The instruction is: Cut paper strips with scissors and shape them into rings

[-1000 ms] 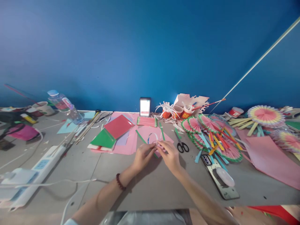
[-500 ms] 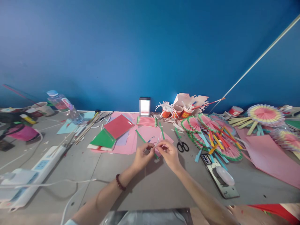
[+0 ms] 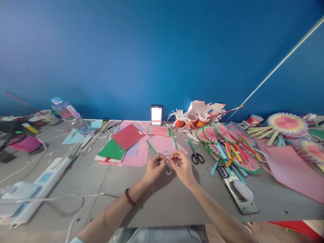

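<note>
Over the front of a pink paper sheet [image 3: 157, 142], my left hand [image 3: 154, 168] and my right hand [image 3: 183, 168] are close together, both pinching. A thin pale strip [image 3: 167, 156] is held between their fingertips; its material is too blurred to name. Narrow green paper strips [image 3: 175, 141] lie on and around the pink sheet, partly behind the fingers. Just behind is a pleated pink paper piece with green edges [image 3: 158, 131]. Black-handled scissors [image 3: 197, 158] rest to the right of my right hand.
Red and green paper sheets [image 3: 128, 136] lie to the left, beyond a power strip [image 3: 42, 187] with cables. On the right are pleated paper fans [image 3: 243, 162], a phone [image 3: 249, 207] and pink sheets [image 3: 295, 168]. A lit phone [image 3: 156, 116], paper cups [image 3: 202, 119] and a bottle [image 3: 72, 114] stand along the wall.
The pale strip, which stuck up above my fingers, now lies low between them. My fingertips have shifted slightly, both hands staying in nearly the same place.
</note>
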Action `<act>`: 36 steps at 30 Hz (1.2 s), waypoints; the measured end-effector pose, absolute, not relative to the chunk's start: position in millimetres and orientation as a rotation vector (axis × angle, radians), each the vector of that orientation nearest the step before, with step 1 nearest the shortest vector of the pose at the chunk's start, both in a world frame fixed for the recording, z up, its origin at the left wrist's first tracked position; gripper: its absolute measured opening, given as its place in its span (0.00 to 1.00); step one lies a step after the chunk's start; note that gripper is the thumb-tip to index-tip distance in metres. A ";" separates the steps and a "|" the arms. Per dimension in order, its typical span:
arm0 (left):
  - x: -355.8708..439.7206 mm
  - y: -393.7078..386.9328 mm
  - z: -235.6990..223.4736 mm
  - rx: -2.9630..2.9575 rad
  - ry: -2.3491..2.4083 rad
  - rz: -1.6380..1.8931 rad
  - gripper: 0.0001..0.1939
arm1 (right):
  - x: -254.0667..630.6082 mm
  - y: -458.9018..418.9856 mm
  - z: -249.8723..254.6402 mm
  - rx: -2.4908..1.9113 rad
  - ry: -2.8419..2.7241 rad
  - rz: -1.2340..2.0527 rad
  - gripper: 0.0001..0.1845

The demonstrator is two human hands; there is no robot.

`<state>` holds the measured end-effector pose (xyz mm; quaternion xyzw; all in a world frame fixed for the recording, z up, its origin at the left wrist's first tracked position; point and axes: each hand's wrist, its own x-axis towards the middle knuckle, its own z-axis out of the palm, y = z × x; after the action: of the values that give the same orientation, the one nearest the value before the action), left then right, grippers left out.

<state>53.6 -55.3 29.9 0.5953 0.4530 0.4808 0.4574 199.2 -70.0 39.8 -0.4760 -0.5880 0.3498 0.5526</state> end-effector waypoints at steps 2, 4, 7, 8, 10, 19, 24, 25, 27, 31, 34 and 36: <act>54.5 -56.4 32.0 1.485 1.138 1.194 0.06 | 199.4 -69.9 40.3 -1.133 -1.445 0.790 0.08; 55.3 -57.0 33.2 1.500 1.139 1.206 0.06 | 199.4 -70.5 41.9 -1.140 -1.537 0.709 0.06; 55.7 -56.7 33.0 1.519 1.119 1.208 0.08 | 199.0 -72.4 44.7 -1.128 -1.607 0.610 0.08; 55.5 -56.4 32.5 1.519 1.112 1.208 0.08 | 198.8 -72.9 45.3 -1.125 -1.612 0.590 0.08; 55.0 -55.8 31.1 1.509 1.097 1.208 0.08 | 198.8 -73.2 45.6 -1.122 -1.619 0.582 0.08; 55.6 -55.6 26.4 1.507 1.153 1.159 0.06 | 198.8 -69.7 39.1 -1.132 -1.576 0.747 0.05; 58.0 -57.0 24.4 1.508 1.189 1.176 0.07 | 194.6 -71.7 32.5 -1.132 -1.566 0.678 0.06; 58.1 -56.7 24.3 1.503 1.183 1.183 0.07 | 194.1 -72.0 32.4 -1.115 -1.563 0.683 0.06; 56.8 -54.6 24.6 1.484 1.169 1.215 0.06 | 193.5 -72.2 33.5 -1.064 -1.553 0.730 0.06; 44.2 -41.4 27.9 1.471 1.254 1.377 0.06 | 193.7 -70.7 34.1 -0.999 -1.412 0.977 0.08; 26.5 -25.7 32.1 1.693 1.442 1.458 0.06 | 194.9 -68.2 30.2 -1.031 -1.226 1.155 0.09; 14.3 -16.0 34.6 1.944 1.551 1.395 0.06 | 196.0 -66.3 27.9 -1.065 -1.131 1.194 0.09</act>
<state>14.3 -16.0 34.6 0.6745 0.5383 0.4841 0.1446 196.0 -66.3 27.9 -0.4512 -0.4794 0.5060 0.5572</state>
